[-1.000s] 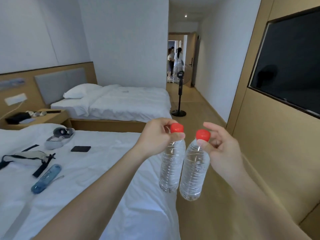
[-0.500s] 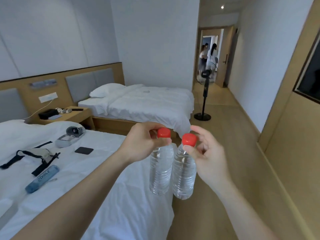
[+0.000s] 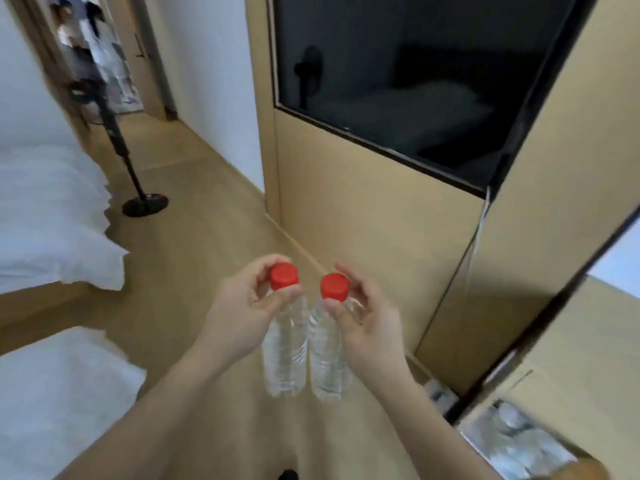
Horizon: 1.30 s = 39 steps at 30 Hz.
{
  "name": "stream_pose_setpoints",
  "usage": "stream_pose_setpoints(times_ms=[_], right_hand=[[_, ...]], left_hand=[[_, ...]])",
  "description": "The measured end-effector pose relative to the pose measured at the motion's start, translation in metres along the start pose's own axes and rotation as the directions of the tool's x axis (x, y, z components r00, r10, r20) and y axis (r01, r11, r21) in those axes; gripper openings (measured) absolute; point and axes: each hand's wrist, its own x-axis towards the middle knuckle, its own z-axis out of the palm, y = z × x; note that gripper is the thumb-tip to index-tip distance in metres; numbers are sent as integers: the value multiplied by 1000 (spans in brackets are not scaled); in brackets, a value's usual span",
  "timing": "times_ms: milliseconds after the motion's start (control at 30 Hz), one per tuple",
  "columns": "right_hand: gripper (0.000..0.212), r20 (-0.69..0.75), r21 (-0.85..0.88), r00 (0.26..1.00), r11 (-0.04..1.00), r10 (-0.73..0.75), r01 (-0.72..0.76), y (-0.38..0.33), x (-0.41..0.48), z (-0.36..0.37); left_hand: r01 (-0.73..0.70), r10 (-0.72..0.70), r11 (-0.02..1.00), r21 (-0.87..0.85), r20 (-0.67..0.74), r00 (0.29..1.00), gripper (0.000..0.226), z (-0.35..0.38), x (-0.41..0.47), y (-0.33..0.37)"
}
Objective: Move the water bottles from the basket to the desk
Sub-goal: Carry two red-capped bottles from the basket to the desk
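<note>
as they hang upright over the wood floor (image 3: 214, 237), left hand (image 3: 242, 313) pinches the left bottle (image 3: 285, 358) just under its cap, right hand (image 3: 367, 327) pinches the right bottle (image 3: 329, 362) likewise. both clear, ribbed, red-capped, side by side, about touching.

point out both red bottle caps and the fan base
left bottle's red cap (image 3: 284, 276), head view, top face
right bottle's red cap (image 3: 334, 287), head view, top face
fan base (image 3: 145, 204), head view, middle of disc

Left hand (image 3: 242, 317) pinching left bottle (image 3: 285, 358), right hand (image 3: 372, 329) pinching right bottle (image 3: 329, 362)
</note>
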Motion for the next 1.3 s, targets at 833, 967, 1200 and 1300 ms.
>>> stream_pose_setpoints(times_ms=[833,967,1200,1300], right_hand=[[45,-856,-332,507,858,-100,-392,69,66,-296],[44,-835,-342,538,874,-115,-345,96,94,-379],[35,-792,-413,598,827,-120,-381,146,137,-512],[36,-791,-436,597,808,-134,-396,172,153,-545]], left_hand=[[-525,419,834,-170,814,403,29,401,197,92],[-552,419,825,-118,783,460,33,486,217,116],[-757,416,648,80,796,440,17,614,243,157],[-812,393,562,156,814,428,11,651,254,157]])
